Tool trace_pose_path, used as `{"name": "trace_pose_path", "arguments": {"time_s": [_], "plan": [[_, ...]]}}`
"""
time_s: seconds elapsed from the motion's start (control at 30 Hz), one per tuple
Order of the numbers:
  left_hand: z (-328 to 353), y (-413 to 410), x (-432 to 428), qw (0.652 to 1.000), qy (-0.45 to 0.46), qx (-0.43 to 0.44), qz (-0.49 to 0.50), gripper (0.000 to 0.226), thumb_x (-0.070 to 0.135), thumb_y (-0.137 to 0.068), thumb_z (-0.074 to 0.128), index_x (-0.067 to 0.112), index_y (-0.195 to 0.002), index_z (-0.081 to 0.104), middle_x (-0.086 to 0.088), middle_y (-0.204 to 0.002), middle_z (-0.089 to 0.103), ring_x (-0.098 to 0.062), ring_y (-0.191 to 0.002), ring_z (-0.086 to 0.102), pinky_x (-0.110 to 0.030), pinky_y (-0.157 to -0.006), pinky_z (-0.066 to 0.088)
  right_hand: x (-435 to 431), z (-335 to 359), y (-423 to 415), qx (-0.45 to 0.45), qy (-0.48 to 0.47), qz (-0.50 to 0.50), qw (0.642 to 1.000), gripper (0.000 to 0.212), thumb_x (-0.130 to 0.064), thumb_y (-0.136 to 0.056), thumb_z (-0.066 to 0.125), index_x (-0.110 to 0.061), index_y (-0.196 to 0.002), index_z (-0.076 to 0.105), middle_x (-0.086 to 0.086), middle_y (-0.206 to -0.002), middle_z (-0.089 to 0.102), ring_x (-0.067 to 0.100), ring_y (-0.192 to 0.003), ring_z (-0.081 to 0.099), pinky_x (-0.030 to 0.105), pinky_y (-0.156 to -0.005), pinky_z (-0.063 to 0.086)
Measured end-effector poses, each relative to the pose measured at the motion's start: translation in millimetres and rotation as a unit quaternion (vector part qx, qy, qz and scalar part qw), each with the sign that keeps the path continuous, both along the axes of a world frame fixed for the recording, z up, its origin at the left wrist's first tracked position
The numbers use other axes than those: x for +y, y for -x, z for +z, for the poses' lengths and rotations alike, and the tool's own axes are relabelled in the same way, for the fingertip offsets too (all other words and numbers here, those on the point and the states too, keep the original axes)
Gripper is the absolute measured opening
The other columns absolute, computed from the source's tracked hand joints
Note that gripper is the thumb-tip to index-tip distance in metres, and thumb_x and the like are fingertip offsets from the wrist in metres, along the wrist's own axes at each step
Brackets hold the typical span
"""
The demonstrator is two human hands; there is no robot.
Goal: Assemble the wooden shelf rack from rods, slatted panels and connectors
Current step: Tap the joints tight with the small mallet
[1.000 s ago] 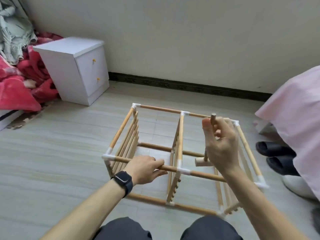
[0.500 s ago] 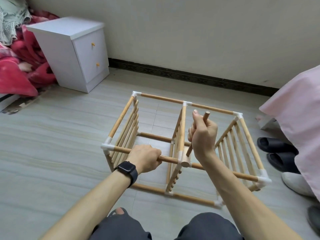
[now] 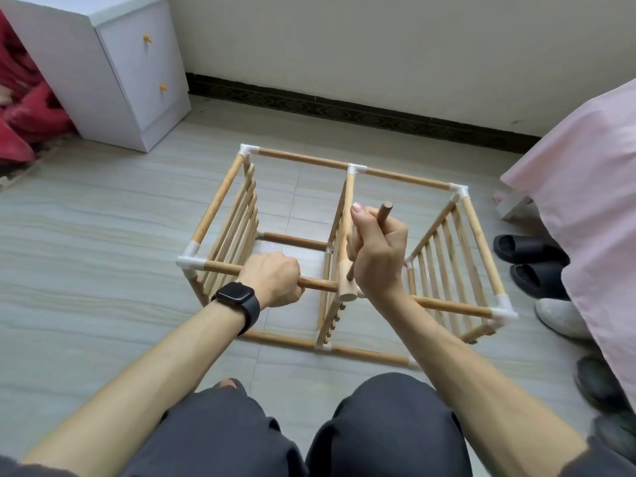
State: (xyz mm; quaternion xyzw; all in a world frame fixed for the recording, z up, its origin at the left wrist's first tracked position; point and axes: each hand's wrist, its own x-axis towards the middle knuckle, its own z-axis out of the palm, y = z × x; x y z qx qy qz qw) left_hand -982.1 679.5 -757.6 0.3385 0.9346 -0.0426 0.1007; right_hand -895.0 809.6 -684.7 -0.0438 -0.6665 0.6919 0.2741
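Observation:
The wooden shelf rack lies on its side on the floor, rods joined by white connectors, with slatted panels at the left, middle and right. My left hand grips the near top rod just left of the middle panel. My right hand holds a small wooden mallet by its handle. The handle's end points up, and the mallet head sits down at the middle joint of the near rod, hiding the connector there.
A white two-drawer nightstand stands at the back left beside red bedding. A pink bed sheet hangs at the right, with black slippers and a white shoe below it. My knees are at the bottom.
My right hand brought the mallet down from above the rack's right bay to the middle joint of the near rod. My left hand stayed on the rod. The view tilted downward.

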Motion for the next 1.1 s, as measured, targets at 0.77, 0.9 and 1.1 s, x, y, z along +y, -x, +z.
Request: {"name": "trace_pose_path", "arguments": {"time_s": [0.77, 0.9, 1.1], "plan": [[-38, 9, -19, 0.985, -0.101, 0.138, -0.011, 0.060, 0.059, -0.094, 0.049, 0.031, -0.143, 0.028, -0.006, -0.148, 0.039, -0.031, -0.135, 0.040, -0.066, -0.105, 0.026, 59, -43, -90, -0.232, -0.224, 0.008, 0.947, 0.027, -0.011, -0.107, 0.044, -0.026, -0.119, 0.063, -0.002, -0.095, 0.064, 0.005, -0.055, 0.050, 0.018, -0.052, 0.041], [-45, -8, -21, 0.988, -0.100, 0.113, 0.027, 0.090, 0.052, -0.093, 0.053, 0.035, -0.155, -0.011, -0.004, -0.162, 0.004, -0.032, -0.154, 0.001, -0.072, -0.110, -0.013, 54, -62, -102, -0.284, -0.378, -0.051, 0.880, 0.031, -0.025, -0.107, 0.040, -0.025, -0.136, 0.048, -0.002, -0.086, 0.065, 0.017, -0.075, 0.061, 0.041, -0.070, 0.047], [-36, -11, -19, 0.989, -0.124, 0.069, 0.053, 0.069, 0.051, -0.103, 0.031, 0.041, -0.158, -0.009, 0.004, -0.168, -0.004, -0.025, -0.155, -0.012, -0.067, -0.116, -0.016, 51, -65, -103, -0.295, -0.460, -0.095, 0.832, 0.036, -0.034, -0.107, 0.036, -0.015, -0.091, 0.063, 0.000, -0.075, 0.066, 0.026, -0.074, 0.060, 0.043, -0.069, 0.047]]}}
